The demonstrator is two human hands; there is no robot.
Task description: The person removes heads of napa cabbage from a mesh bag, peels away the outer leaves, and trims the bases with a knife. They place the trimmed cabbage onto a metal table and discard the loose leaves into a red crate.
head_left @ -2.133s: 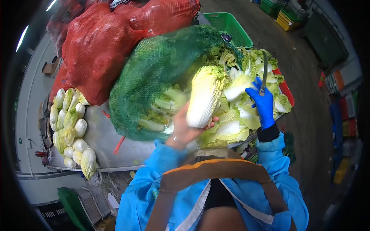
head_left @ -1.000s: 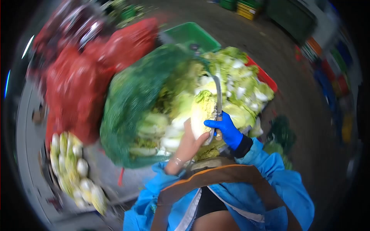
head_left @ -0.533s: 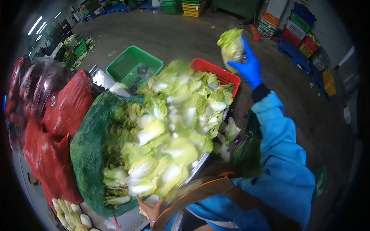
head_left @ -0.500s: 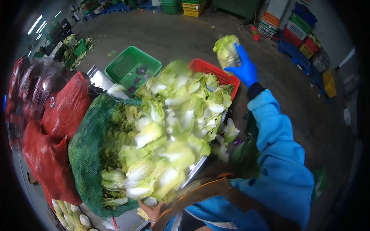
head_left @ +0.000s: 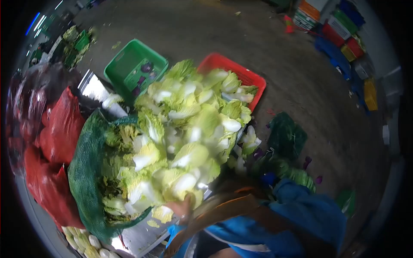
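Observation:
A large heap of napa cabbage leaves [head_left: 191, 155] fills the middle of the view, pale green with white ribs. At its near edge, my bare left hand [head_left: 180, 208] touches the leaves, fingers apart and slightly blurred. My right hand [head_left: 269, 178], in a blue glove, is low at my right side, mostly hidden by the blue sleeve [head_left: 301, 202]; its fingers do not show. Close to that hand lies a green mesh bag with napa cabbage [head_left: 297, 176] in it. Left of the heap, an open green mesh sack [head_left: 86, 172] holds more leaves.
Beyond the heap stand a red crate [head_left: 254, 79] with cabbage inside and a green crate [head_left: 114, 64] with purple scraps. Red sacks [head_left: 64, 129] line the left side. Whitish-green heads [head_left: 86, 243] lie at lower left. Stacked crates [head_left: 340, 28] stand far right.
My right hand has dropped from above the red crate to my right side. The cabbage head it held there is no longer in it. My left hand has shifted slightly up and right.

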